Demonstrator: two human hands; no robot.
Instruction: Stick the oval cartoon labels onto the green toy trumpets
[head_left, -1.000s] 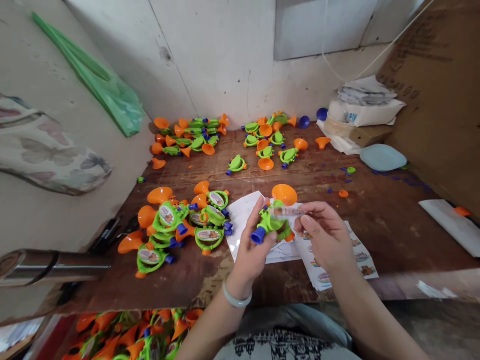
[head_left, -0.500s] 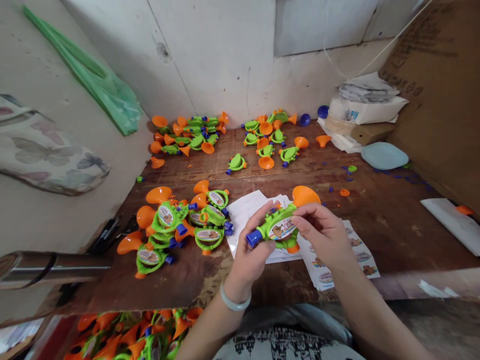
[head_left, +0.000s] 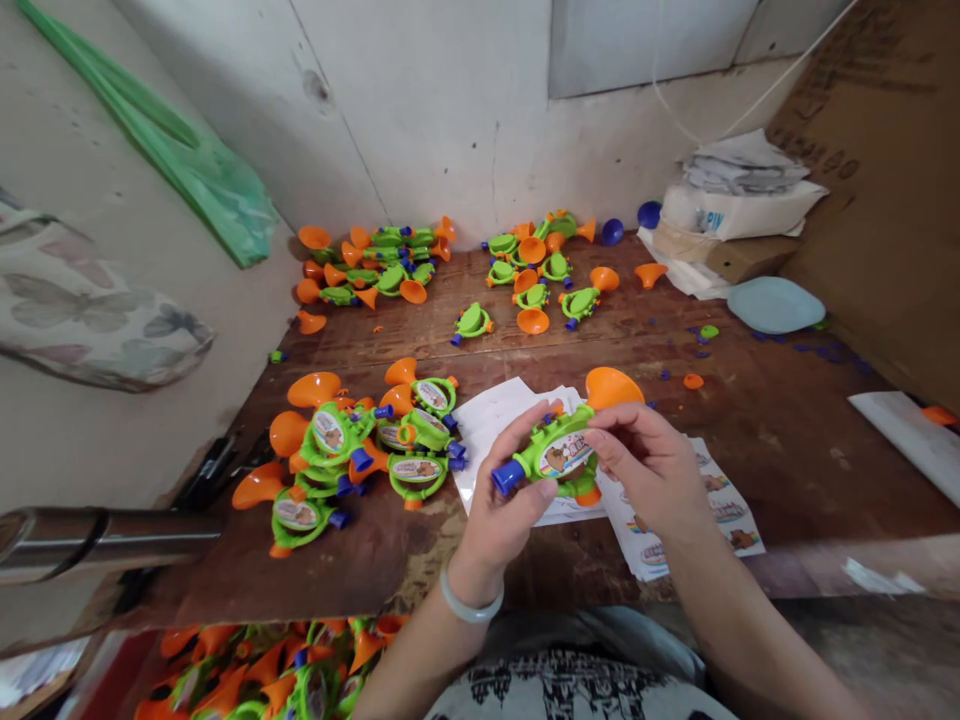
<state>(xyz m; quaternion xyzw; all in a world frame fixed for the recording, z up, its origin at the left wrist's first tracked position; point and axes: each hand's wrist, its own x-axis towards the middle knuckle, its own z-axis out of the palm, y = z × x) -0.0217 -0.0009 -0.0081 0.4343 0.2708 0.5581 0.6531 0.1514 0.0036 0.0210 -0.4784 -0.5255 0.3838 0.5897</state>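
Note:
Between my hands is a green toy trumpet with an orange bell and a blue mouthpiece, held above the table. An oval sticker with a brown animal and a rainbow lies on its side. My left hand is closed around the mouthpiece end, thumb below the sticker. My right hand pinches the trumpet near the bell, with its thumb at the sticker's right end. Beneath the hands lie white paper sheets, and a sticker sheet with printed ovals is partly hidden by my right forearm.
Stickered trumpets are heaped left of my hands. Trumpets without visible stickers stand toward the wall. A metal flask lies at the left edge, a pale blue dish at the right. More trumpets fill a space below the table.
The view has shifted slightly. Both hands keep the trumpet in almost the same place, and my right thumb stays by the sticker's end.

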